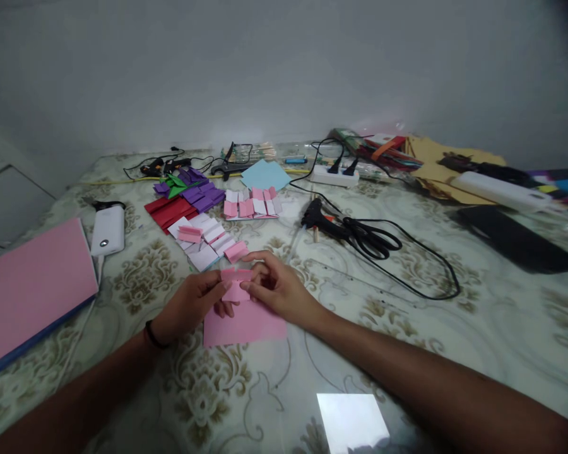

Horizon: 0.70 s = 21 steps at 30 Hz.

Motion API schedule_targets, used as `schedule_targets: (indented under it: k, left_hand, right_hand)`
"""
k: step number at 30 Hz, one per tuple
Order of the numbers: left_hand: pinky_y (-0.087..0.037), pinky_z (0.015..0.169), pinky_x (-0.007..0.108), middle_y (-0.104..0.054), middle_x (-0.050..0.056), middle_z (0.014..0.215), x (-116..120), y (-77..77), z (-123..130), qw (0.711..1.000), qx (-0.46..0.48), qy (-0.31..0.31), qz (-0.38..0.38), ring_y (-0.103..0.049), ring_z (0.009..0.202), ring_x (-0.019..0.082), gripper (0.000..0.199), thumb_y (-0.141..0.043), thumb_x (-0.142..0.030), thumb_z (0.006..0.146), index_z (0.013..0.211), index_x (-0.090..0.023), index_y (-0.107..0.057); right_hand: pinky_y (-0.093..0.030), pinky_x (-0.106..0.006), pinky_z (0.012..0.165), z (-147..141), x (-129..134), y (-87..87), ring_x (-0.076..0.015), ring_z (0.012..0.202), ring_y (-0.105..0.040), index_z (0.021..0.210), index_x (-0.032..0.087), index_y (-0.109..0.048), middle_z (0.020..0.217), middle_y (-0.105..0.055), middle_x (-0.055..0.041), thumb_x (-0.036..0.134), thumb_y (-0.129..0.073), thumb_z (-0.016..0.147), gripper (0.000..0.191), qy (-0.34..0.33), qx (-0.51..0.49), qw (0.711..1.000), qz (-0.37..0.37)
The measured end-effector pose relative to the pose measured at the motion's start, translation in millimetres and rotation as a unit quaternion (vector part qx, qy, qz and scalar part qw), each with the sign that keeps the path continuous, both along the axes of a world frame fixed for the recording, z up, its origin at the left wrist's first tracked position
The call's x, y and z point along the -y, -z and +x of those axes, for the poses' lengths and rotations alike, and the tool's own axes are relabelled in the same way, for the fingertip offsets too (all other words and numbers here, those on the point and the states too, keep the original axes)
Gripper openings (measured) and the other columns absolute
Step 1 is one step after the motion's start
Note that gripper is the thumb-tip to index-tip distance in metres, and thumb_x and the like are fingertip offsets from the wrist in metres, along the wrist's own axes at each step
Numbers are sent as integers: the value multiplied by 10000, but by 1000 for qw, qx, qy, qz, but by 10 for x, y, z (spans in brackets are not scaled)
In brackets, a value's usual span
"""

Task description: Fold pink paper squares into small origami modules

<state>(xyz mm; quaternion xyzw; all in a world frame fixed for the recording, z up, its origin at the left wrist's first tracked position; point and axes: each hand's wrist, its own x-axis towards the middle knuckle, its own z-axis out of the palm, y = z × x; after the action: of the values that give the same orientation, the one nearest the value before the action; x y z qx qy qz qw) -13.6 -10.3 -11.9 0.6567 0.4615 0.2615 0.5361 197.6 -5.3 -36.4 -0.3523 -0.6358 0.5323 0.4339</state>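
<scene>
A small folded piece of pink paper (237, 291) is pinched between my two hands, its upper edge bent into a flap. My left hand (203, 296) grips its left side, thumb in front and fingers behind. On the right side, my right hand (277, 287) pinches it with thumb and fingers, the index finger reaching over the top. Beneath both hands a flat pink sheet (253, 328) lies on the table. Just beyond are folded pink and white papers (211, 236), with another pink-and-white row (252, 203) behind them.
A black glue gun (319, 217) with coiled cable lies right, near a white power strip (334, 176). Purple folded papers (203, 195), red paper (170, 211) and light blue sheets (265, 174) lie behind. At left are a white power bank (108, 230) and large pink sheets (38, 284).
</scene>
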Motion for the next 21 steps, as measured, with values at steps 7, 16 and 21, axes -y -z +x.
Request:
schedule_targets:
  k: [7,16,21]
  left_hand:
    - [-534,580,236,-698,32,614,19,-36,6,998,-49,20,46,-679,565,145,327,-543,-392,957,747,-149,-607]
    - [-511,542,204,-695,26,597,38,-34,12,997,-65,17,42,-681,552,139,327,-563,-412,957,800,-138,-649]
    - [-491,511,198,-687,20,606,33,-26,-17,1000,3,12,11,-648,523,119,359,-561,-435,958,771,-138,-634]
  right_hand:
    - [-329,-201,520,39,8,-63,-95,559,-455,888,175,-648,613,-506,46,338,-580,954,189,-37,153,984,82]
    - [-326,-192,505,31,10,-78,-90,534,-457,863,164,-631,592,-497,50,325,-568,950,193,-40,162,982,91]
    - [-351,-199,531,29,8,-92,-87,525,-450,732,173,-542,581,-523,49,424,-601,947,336,-40,133,988,73]
